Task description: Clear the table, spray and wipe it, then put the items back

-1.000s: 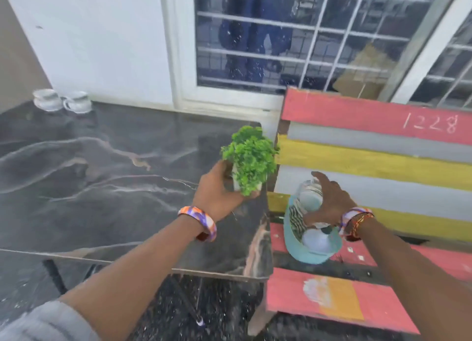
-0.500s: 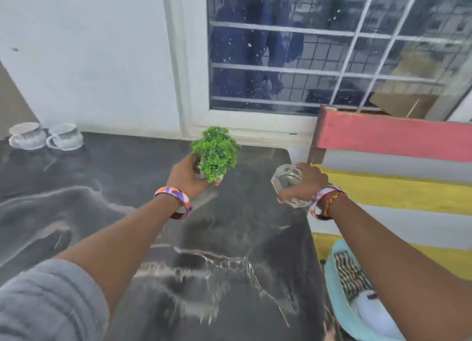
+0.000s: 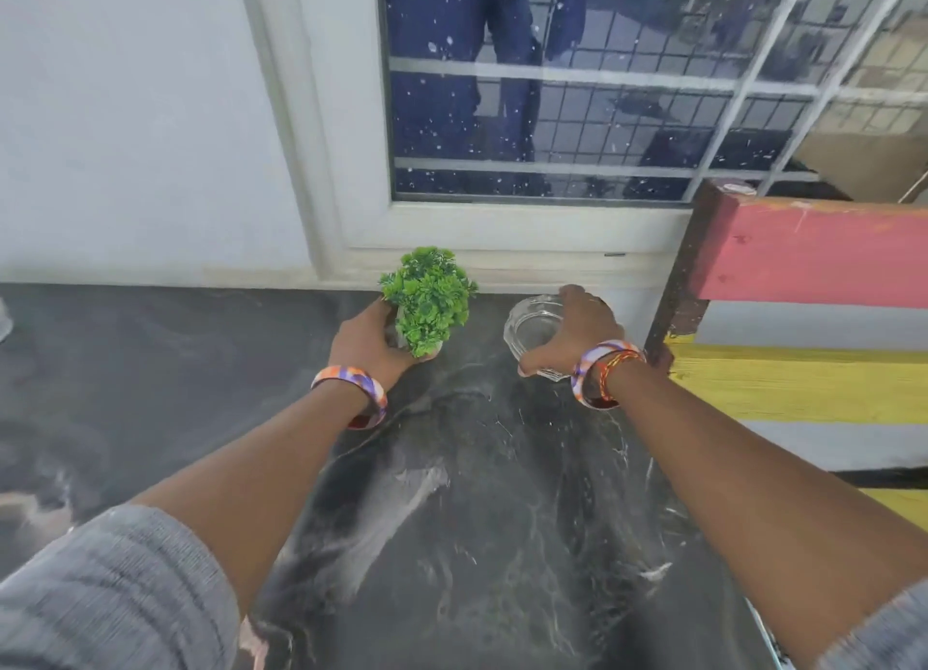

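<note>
Plant [image 3: 428,300] and glass dish [image 3: 533,329] are sitting side by side at the table's [image 3: 477,544] far edge, near the window [image 3: 577,81]. Left hand [image 3: 369,345] is gripping the plant's pot; right hand [image 3: 572,335] is grasping the dish rim. Bench [image 3: 803,318] is standing right.

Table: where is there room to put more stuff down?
The table is bare left of the left hand, out to its left edge, and in the wide dark stretch between the two forearms, nearer the person. It is crowded at the far edge under the window, where the plant and the glass dish under the right hand sit side by side.
</note>
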Demonstrator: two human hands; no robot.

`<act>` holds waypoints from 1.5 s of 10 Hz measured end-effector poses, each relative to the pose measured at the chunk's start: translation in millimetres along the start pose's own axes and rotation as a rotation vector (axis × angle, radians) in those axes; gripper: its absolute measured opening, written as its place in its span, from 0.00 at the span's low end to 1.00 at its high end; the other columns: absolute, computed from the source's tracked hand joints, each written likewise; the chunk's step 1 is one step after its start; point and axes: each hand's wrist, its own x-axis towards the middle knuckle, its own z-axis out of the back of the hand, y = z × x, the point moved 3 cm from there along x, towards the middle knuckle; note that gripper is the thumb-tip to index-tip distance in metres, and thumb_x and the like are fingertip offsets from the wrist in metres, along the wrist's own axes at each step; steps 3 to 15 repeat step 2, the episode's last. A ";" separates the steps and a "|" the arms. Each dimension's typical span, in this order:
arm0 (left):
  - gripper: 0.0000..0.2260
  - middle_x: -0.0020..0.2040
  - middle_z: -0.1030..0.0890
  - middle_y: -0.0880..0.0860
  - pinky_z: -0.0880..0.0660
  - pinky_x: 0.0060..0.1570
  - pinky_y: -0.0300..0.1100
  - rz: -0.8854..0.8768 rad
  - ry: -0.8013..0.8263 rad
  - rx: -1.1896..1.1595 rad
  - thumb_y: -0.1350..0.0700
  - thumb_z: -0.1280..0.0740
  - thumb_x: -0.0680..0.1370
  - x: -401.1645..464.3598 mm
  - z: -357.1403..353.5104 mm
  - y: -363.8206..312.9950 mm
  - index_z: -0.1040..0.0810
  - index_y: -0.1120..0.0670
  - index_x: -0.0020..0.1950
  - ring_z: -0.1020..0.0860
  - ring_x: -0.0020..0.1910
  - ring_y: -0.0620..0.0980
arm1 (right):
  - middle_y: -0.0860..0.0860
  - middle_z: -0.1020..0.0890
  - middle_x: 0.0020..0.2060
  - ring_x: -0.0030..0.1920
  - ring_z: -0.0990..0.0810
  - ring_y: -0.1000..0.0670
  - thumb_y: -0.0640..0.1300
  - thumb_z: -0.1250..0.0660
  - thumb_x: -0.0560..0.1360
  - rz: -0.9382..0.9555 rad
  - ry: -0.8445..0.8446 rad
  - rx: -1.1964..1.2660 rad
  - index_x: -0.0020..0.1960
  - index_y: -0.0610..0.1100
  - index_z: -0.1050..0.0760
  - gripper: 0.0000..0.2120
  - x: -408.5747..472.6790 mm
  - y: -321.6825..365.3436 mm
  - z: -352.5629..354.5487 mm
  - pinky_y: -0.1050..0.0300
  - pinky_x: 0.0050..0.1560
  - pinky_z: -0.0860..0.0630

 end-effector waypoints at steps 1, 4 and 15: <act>0.23 0.56 0.18 0.55 0.29 0.52 0.41 -0.006 0.038 0.071 0.49 0.27 0.69 5.3 -2.0 6.9 0.27 0.54 0.61 0.21 0.56 0.57 | 0.45 0.27 0.63 0.62 0.28 0.42 0.53 0.22 0.55 -0.005 0.041 -0.005 0.69 0.43 0.40 0.48 5.6 7.1 -6.8 0.50 0.58 0.25; 0.29 0.61 0.22 0.57 0.28 0.57 0.47 -0.037 0.153 0.265 0.50 0.28 0.69 7.9 6.2 10.6 0.33 0.55 0.66 0.24 0.59 0.59 | 0.44 0.30 0.67 0.65 0.30 0.41 0.52 0.21 0.56 -0.004 0.075 0.015 0.72 0.44 0.43 0.51 4.7 17.8 -6.5 0.47 0.62 0.27; 0.29 0.61 0.22 0.57 0.28 0.57 0.47 -0.037 0.153 0.265 0.50 0.28 0.69 7.9 6.2 10.6 0.33 0.55 0.66 0.24 0.59 0.59 | 0.44 0.30 0.67 0.65 0.30 0.41 0.52 0.21 0.56 -0.004 0.075 0.015 0.72 0.44 0.43 0.51 4.7 17.8 -6.5 0.47 0.62 0.27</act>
